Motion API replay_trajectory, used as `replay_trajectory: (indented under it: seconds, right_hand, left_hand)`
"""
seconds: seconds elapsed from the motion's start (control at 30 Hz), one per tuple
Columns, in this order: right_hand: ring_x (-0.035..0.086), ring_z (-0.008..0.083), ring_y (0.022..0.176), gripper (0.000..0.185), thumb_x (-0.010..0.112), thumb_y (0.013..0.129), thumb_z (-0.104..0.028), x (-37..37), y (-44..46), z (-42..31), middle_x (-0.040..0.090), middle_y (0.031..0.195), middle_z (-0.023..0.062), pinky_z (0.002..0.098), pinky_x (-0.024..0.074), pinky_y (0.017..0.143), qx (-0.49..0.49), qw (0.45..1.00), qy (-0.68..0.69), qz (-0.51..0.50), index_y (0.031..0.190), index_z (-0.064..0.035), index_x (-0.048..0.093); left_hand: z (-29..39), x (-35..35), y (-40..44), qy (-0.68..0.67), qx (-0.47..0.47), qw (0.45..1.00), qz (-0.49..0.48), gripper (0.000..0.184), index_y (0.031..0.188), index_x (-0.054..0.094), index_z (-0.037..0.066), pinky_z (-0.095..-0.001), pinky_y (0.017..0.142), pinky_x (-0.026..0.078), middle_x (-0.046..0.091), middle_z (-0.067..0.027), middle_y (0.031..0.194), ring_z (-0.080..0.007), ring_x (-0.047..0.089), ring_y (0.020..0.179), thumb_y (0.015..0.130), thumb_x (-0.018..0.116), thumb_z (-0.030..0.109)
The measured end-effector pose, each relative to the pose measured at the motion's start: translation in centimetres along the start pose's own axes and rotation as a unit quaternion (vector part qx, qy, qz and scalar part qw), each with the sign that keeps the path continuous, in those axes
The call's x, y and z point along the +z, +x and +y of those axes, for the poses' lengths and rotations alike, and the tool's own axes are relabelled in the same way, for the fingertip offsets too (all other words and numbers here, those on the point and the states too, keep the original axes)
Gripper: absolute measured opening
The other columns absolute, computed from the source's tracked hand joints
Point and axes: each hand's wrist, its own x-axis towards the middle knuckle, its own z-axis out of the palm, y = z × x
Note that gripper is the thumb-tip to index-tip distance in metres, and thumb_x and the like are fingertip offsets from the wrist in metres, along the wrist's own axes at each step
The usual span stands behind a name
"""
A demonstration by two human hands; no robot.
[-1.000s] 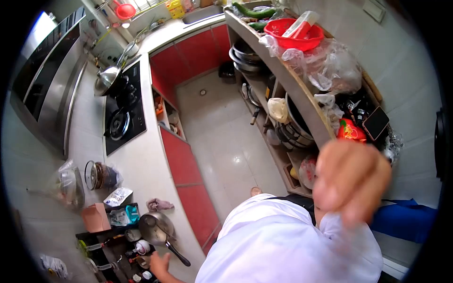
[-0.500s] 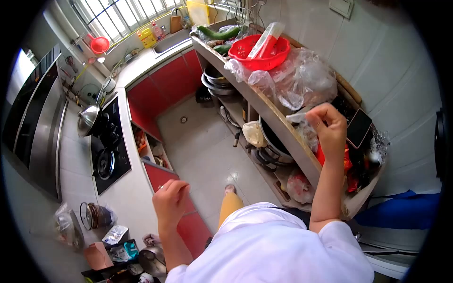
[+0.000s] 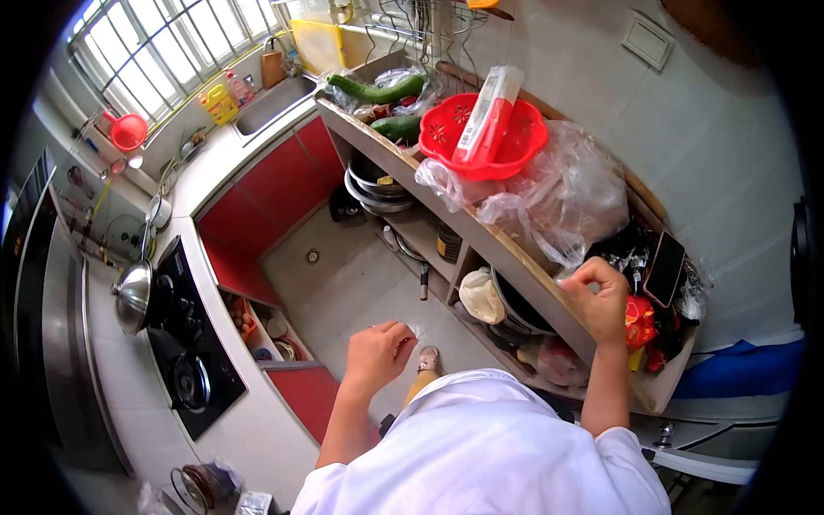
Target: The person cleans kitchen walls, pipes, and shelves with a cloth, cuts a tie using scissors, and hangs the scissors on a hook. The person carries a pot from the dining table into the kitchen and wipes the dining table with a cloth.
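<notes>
My left hand (image 3: pixel 378 354) hangs over the floor in front of me, its fingers curled in and nothing visible in them. My right hand (image 3: pixel 598 296) is closed above the edge of the shelf unit (image 3: pixel 515 255), at the near end of a clear plastic bag (image 3: pixel 577 184). Whether its fingers pinch the bag's edge or only pass in front of it, I cannot tell. A red plastic basket (image 3: pixel 435 140) beyond the bag holds a long, clear-and-red package (image 3: pixel 491 116). A phone (image 3: pixel 663 269) and a red packet (image 3: pixel 637 322) lie right of my right hand.
Green cucumbers (image 3: pixel 378 88) lie at the shelf's far end. Below are stacked metal bowls (image 3: pixel 378 202) and a large pot (image 3: pixel 519 300). Across the floor, a drawer with eggs (image 3: pixel 243 319) stands open under the gas stove (image 3: pixel 184 343). A sink (image 3: pixel 275 105) is in the far corner.
My view has shifted closer to the shelf. My left hand has moved right and inward over the floor; my right hand has come lower, with its fingers still curled.
</notes>
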Motion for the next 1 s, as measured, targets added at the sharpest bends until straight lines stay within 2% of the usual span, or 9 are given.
replay_trajectory:
  seconds: [0.2, 0.4, 0.47, 0.53, 0.63, 0.7, 0.77, 0.87, 1.0]
  right_hand:
    - [0.053, 0.0096, 0.058, 0.025, 0.083, 0.070, -0.015, 8.9, -0.2, 0.0, 0.059, 0.064, 0.0022, 0.0262, 0.0415, 0.054, 0.057, 0.989, 0.019, -0.138, 0.065, -0.0043, 0.061]
    - [0.059, 0.0155, 0.056, 0.031, 0.080, 0.072, -0.031, 11.4, -2.7, 1.1, 0.060, 0.063, 0.0025, 0.0290, 0.0447, 0.053, 0.048, 0.982, -0.008, -0.182, 0.065, -0.0075, 0.061]
    - [0.059, 0.0153, 0.056, 0.031, 0.080, 0.072, -0.032, 11.4, -3.2, 1.8, 0.059, 0.063, 0.0022, 0.0291, 0.0450, 0.053, 0.038, 0.982, -0.007, -0.184, 0.065, -0.0076, 0.061]
    - [0.059, 0.0161, 0.057, 0.031, 0.080, 0.072, -0.031, 11.1, -3.6, 2.1, 0.060, 0.065, 0.0025, 0.0295, 0.0458, 0.054, 0.051, 0.981, 0.002, -0.190, 0.066, -0.0073, 0.061]
    - [0.060, 0.0187, 0.059, 0.027, 0.081, 0.073, -0.021, 10.5, -4.7, 2.3, 0.061, 0.067, 0.0056, 0.0307, 0.0451, 0.055, 0.061, 0.979, 0.020, -0.196, 0.067, -0.0056, 0.061]
    - [0.061, 0.0188, 0.060, 0.028, 0.080, 0.073, -0.025, 9.9, -5.4, 2.3, 0.061, 0.067, 0.0050, 0.0311, 0.0465, 0.055, 0.052, 0.978, 0.006, -0.200, 0.067, -0.0064, 0.061]
    - [0.062, 0.0201, 0.061, 0.028, 0.079, 0.073, -0.028, 8.9, -5.8, 1.9, 0.060, 0.067, 0.0044, 0.0319, 0.0479, 0.056, 0.033, 0.978, -0.029, -0.206, 0.068, -0.0073, 0.060]
    - [0.062, 0.0208, 0.062, 0.027, 0.078, 0.074, -0.027, 7.1, -7.4, 2.8, 0.061, 0.067, 0.0043, 0.0324, 0.0478, 0.056, 0.008, 0.982, -0.051, -0.179, 0.068, -0.0076, 0.060]
    - [0.059, 0.0225, 0.061, 0.026, 0.081, 0.071, -0.023, 4.2, -10.6, 3.5, 0.060, 0.067, 0.0037, 0.0342, 0.0442, 0.057, 0.067, 0.989, -0.043, -0.122, 0.066, -0.0080, 0.060]
  left_hand:
    - [-4.2, -2.0, 3.2, -0.039, -0.034, 0.998, -0.030, 0.006, 0.074, 0.063, 0.007, -0.0322, 0.057, 0.047, 0.063, -0.0083, 0.071, -0.0230, 0.060, 0.058, 0.074, 0.069, 0.008]
    - [-2.5, -2.5, 6.5, -0.187, 0.049, 0.978, -0.079, 0.013, 0.070, 0.059, 0.003, -0.0298, 0.055, 0.045, 0.060, -0.0089, 0.066, -0.0217, 0.060, 0.057, 0.077, 0.068, 0.010]
    - [0.3, -3.5, 8.1, -0.353, 0.212, 0.902, -0.134, 0.024, 0.071, 0.060, 0.004, -0.0326, 0.055, 0.045, 0.058, -0.0070, 0.066, -0.0227, 0.058, 0.058, 0.081, 0.070, 0.025]
    - [3.3, -4.0, 9.5, -0.528, 0.295, 0.762, -0.229, 0.036, 0.074, 0.061, 0.004, -0.0331, 0.057, 0.046, 0.058, -0.0063, 0.071, -0.0240, 0.058, 0.062, 0.088, 0.064, 0.037]
    - [11.5, -3.9, 10.9, -0.688, 0.357, 0.581, -0.249, 0.036, 0.075, 0.063, 0.003, -0.0313, 0.054, 0.047, 0.060, -0.0033, 0.065, -0.0195, 0.061, 0.059, 0.092, 0.059, 0.034]
    - [17.5, -2.9, 10.0, -0.783, 0.383, 0.424, -0.246, 0.055, 0.090, 0.062, 0.002, -0.0317, 0.057, 0.047, 0.058, -0.0060, 0.076, -0.0234, 0.061, 0.067, 0.087, 0.052, 0.056]
    - [20.8, -3.4, 9.8, -0.822, 0.395, 0.325, -0.250, 0.076, 0.102, 0.060, 0.003, -0.0315, 0.061, 0.047, 0.055, -0.0071, 0.086, -0.0256, 0.060, 0.075, 0.080, 0.047, 0.074]
    - [23.1, -3.7, 9.9, -0.780, 0.453, 0.325, -0.285, 0.065, 0.082, 0.056, 0.004, -0.0281, 0.044, 0.040, 0.048, -0.0056, 0.075, -0.0208, 0.053, 0.054, 0.084, 0.048, 0.069]
    - [26.0, -0.9, 8.2, -0.825, 0.434, 0.197, -0.304, 0.051, 0.072, 0.049, 0.005, -0.0322, 0.039, 0.036, 0.039, -0.0058, 0.067, -0.0241, 0.048, 0.047, 0.091, 0.051, 0.053]
